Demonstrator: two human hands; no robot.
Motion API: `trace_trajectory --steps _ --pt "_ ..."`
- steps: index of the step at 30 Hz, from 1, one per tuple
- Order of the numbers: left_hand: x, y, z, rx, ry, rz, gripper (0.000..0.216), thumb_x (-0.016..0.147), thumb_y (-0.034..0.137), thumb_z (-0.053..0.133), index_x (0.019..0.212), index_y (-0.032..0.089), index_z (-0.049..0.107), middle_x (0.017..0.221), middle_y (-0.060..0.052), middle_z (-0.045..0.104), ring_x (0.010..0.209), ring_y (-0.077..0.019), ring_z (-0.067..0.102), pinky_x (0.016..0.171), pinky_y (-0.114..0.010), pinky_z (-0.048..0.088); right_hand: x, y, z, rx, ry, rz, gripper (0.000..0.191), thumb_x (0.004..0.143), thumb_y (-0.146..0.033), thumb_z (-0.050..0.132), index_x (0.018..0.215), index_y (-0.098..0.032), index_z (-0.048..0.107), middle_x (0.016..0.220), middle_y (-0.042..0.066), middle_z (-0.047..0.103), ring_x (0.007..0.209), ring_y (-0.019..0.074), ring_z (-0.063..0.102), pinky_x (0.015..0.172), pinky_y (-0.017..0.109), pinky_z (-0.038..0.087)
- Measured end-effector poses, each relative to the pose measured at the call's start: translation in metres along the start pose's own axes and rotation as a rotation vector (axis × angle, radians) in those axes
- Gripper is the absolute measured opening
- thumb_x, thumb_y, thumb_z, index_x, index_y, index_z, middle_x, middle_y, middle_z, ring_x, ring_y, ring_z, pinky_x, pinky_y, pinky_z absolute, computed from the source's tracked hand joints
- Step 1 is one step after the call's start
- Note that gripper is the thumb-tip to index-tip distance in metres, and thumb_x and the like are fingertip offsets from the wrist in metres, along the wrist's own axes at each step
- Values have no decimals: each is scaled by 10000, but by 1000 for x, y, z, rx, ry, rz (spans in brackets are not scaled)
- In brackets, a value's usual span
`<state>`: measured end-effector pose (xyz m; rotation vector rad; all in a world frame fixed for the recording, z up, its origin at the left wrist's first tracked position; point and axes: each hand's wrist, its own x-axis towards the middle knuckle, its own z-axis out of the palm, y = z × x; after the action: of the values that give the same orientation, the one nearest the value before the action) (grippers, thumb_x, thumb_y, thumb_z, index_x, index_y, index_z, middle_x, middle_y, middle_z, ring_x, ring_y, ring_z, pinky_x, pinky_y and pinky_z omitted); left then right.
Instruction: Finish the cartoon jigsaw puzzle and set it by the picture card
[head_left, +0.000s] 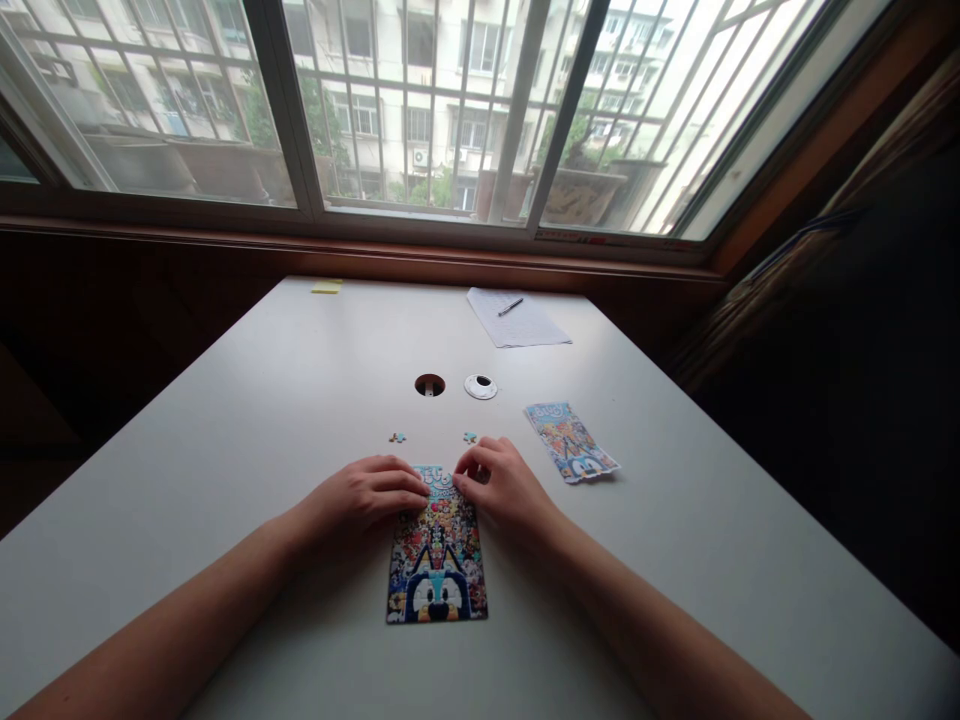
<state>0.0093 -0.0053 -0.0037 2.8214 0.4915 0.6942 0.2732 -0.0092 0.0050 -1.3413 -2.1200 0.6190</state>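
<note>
"White surface [300,380], that. Where on it is the jigsaw [437,548]?"

"Flat in front of the person, between the two forearms, its long axis running away toward the window [289,130]."

"Which way up?"

"Upright to its owner: pictured face [438,593] at the near end, ears pointing windowward, lettering at the far end."

"And the hands?"

"Left hand [379,490] loosely open, fingertips resting on the far left part. Right hand [506,490] curls at the far right corner, thumb near forefinger; whether it grips a piece, I can't tell."

"Loose pieces [470,437]?"

"Two, just beyond. Rightward lies a printed sheet [572,442], slanted, its near end swung right."
</note>
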Motion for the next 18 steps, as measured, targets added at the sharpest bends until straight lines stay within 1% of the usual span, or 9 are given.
trace_trajectory --steps 8,13,18 --pt "-1 -1 1 9 -5 6 255 980 178 558 1218 210 645 1206 -57 715 1129 -208 613 975 -356 533 0 1 0 24 23 28 81 880 -202 660 827 -233 712 859 28 633 936 213 558 839 348 442" --pt "-1 -1 1 16 -7 3 256 975 177 560 1214 208 648 1205 -62 714 1124 -215 615 969 -363 536 -1 1 3 4 26 12 44 867 -219 697 867 -251 727 878 26 628 951 214 550 849 345 437" --pt "-1 0 1 12 -3 0 260 972 174 562 1214 211 650 1195 -63 717 1123 -208 619 972 -358 535 -1 1 5 -11 39 9 56 858 -209 711 844 -255 739 888 26 626 953 216 537 869 356 428"
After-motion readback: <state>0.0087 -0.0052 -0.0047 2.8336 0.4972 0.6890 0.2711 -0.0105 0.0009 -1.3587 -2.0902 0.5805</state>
